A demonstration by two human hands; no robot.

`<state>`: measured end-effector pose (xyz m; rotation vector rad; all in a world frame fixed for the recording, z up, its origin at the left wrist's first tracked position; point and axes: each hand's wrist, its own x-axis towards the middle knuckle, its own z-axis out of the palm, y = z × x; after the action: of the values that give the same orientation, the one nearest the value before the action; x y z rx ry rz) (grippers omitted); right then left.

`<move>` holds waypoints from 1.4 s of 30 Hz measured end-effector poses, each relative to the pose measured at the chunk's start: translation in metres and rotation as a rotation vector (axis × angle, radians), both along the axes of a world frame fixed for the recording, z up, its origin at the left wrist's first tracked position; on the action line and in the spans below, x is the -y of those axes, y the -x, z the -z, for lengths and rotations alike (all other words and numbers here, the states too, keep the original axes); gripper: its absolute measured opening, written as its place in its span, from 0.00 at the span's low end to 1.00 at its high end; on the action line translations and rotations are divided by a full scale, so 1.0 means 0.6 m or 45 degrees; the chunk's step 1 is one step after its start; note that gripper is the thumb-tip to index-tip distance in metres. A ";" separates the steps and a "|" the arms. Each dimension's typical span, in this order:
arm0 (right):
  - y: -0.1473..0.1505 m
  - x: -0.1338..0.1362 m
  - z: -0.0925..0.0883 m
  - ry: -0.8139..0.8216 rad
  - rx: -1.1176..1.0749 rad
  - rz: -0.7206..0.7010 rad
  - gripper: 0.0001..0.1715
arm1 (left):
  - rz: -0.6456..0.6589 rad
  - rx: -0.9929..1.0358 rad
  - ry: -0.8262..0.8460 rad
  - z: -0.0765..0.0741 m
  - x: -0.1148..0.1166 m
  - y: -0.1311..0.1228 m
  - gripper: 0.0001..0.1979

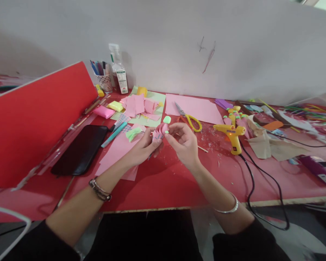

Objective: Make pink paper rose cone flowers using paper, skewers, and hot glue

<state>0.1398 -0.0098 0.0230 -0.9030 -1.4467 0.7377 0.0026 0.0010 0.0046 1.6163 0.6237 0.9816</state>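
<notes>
Found at far left a large flat red board (40, 123) tilted upright on a red table (165, 192). Noted just beside it a flat black rectangular device (80, 150), then a patterned paper cup (105, 83) of pens near the wall. Recorded a bright pink packet (103, 111), a flat turquoise strip (114, 135), a yellow packet (115, 106) and a clear bottle with a white label (121, 78). Observed pink paper scraps (136, 104) lying on a pale green sheet (156, 96), with a light green crumpled lump (133, 134) nearer the edge. At centre, above the table, found a pink curled paper piece (158, 132) between both hands. Saw the left hand (148, 145) pinching its left side between thumb and fingers. Noted a bright green rounded-square piece (167, 120) at its upper edge; could not determine any attachment. Recorded the right hand (186, 143) pinching its right edge, with thumb and forefinger close together. Beyond, found yellow-handled metal scissors (192, 123) touching a large pink sheet (195, 107), and nearer, a thin wooden stick (203, 149). Farther right, logged a yellow glue gun (233, 137) with a black cable (252, 177), torn brown paper (260, 146) and a purple socket strip (319, 172).
</notes>
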 end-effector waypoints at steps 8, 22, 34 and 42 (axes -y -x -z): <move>-0.001 -0.003 0.000 0.059 -0.068 -0.034 0.04 | -0.043 0.028 -0.044 0.005 -0.002 0.001 0.12; 0.001 0.002 -0.003 0.040 -0.025 -0.052 0.03 | -0.209 -0.141 -0.224 0.010 0.000 0.005 0.10; 0.001 -0.002 0.002 0.010 -0.029 -0.090 0.06 | -0.290 -0.315 -0.427 0.002 0.002 0.008 0.12; 0.003 0.005 0.006 -0.046 0.039 -0.127 0.18 | -0.379 -0.226 -0.370 0.005 0.001 0.005 0.16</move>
<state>0.1382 -0.0130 0.0192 -0.8227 -1.5363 0.7721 -0.0003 0.0002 0.0015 1.9183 0.8943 1.1957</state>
